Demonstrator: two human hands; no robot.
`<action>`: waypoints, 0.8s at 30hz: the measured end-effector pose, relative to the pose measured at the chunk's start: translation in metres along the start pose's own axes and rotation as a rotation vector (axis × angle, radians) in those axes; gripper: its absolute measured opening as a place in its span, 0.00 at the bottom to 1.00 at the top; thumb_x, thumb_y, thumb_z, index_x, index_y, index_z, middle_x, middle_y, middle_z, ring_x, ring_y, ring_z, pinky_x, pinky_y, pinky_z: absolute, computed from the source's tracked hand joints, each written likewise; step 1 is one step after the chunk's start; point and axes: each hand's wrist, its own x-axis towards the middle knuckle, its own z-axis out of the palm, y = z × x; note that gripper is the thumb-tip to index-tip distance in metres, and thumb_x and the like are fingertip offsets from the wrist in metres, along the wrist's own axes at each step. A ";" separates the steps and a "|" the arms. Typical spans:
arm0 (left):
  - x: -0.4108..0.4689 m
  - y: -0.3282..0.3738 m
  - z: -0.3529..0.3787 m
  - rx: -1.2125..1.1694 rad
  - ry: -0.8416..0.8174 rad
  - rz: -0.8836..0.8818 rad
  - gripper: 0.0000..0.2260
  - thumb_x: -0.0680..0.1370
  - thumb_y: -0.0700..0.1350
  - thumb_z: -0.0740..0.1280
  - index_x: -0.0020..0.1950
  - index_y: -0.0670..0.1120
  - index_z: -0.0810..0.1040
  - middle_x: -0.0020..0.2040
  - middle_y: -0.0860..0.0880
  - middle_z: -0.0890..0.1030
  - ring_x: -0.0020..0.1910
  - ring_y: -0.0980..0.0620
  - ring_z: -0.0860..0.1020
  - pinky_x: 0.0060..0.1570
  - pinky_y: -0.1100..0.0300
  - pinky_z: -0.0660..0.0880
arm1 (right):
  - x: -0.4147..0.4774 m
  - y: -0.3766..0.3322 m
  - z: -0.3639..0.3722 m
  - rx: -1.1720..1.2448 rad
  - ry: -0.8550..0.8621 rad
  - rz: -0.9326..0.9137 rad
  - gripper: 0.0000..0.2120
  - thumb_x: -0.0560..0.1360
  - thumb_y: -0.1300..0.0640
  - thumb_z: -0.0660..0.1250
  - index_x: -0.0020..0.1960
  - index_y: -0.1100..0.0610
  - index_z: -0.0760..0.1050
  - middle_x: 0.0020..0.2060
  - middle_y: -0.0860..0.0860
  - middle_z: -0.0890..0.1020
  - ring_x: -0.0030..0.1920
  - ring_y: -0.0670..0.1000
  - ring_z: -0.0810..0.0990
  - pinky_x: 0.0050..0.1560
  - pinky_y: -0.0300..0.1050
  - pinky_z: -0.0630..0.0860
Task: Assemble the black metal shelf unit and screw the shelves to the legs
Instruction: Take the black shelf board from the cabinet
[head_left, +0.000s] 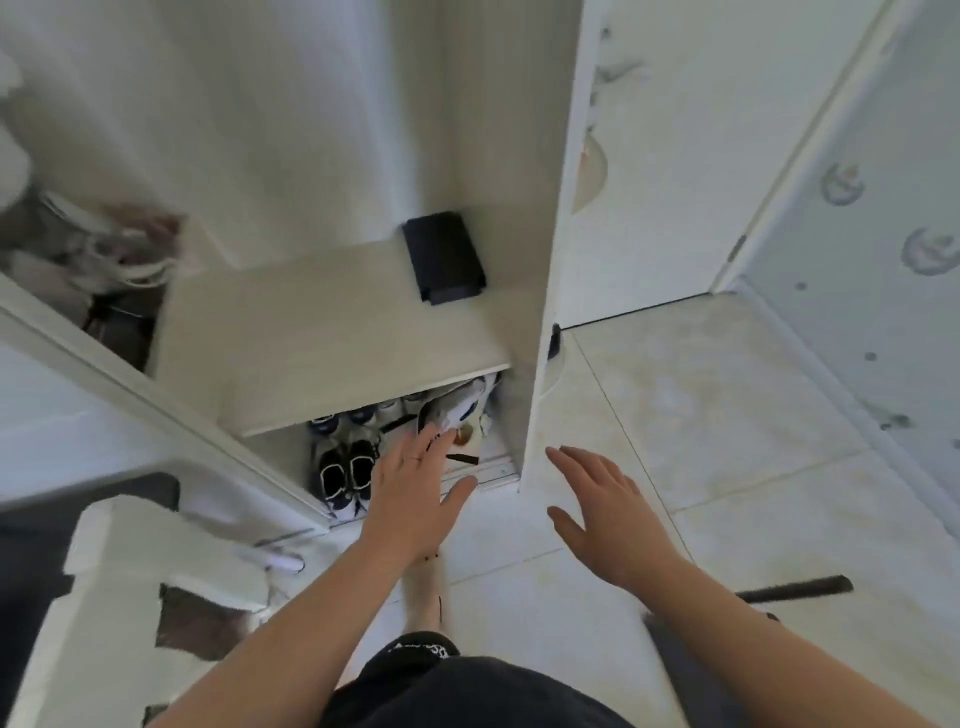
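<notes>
My left hand (413, 493) reaches forward with straight spread fingers toward the low opening of a white cabinet (332, 332), over the shoes there, holding nothing. My right hand (605, 512) is stretched out flat beside the cabinet's white side panel (550, 260), also holding nothing. A black bar (795, 587) lies on the tiled floor at the right, partly hidden by my right forearm. No black shelf or leg is plainly in view.
A black box (444, 257) sits on the cabinet's shelf. Several shoes (348, 473) fill the compartment below it. White foam packing (140, 566) lies at lower left. A patterned door (872, 234) stands at right, with pale floor tiles (727, 415) before it.
</notes>
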 end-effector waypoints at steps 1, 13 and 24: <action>0.009 -0.013 -0.005 -0.012 0.017 -0.027 0.29 0.80 0.64 0.55 0.80 0.57 0.55 0.81 0.53 0.53 0.80 0.50 0.47 0.76 0.47 0.47 | 0.020 -0.010 0.000 -0.005 -0.003 -0.022 0.31 0.82 0.46 0.61 0.82 0.47 0.53 0.78 0.43 0.60 0.78 0.49 0.58 0.75 0.48 0.60; 0.177 -0.145 -0.060 -0.135 -0.151 -0.115 0.30 0.81 0.63 0.54 0.81 0.56 0.52 0.81 0.52 0.54 0.80 0.48 0.50 0.76 0.48 0.53 | 0.249 -0.096 0.001 0.112 -0.018 0.035 0.30 0.82 0.50 0.63 0.81 0.49 0.56 0.78 0.44 0.62 0.77 0.49 0.60 0.74 0.49 0.65; 0.307 -0.185 -0.064 -0.619 -0.263 -0.373 0.28 0.81 0.59 0.61 0.79 0.53 0.59 0.78 0.51 0.63 0.76 0.48 0.62 0.73 0.52 0.61 | 0.413 -0.090 0.018 0.266 -0.089 0.349 0.32 0.83 0.51 0.62 0.82 0.51 0.52 0.80 0.50 0.59 0.77 0.54 0.60 0.74 0.51 0.62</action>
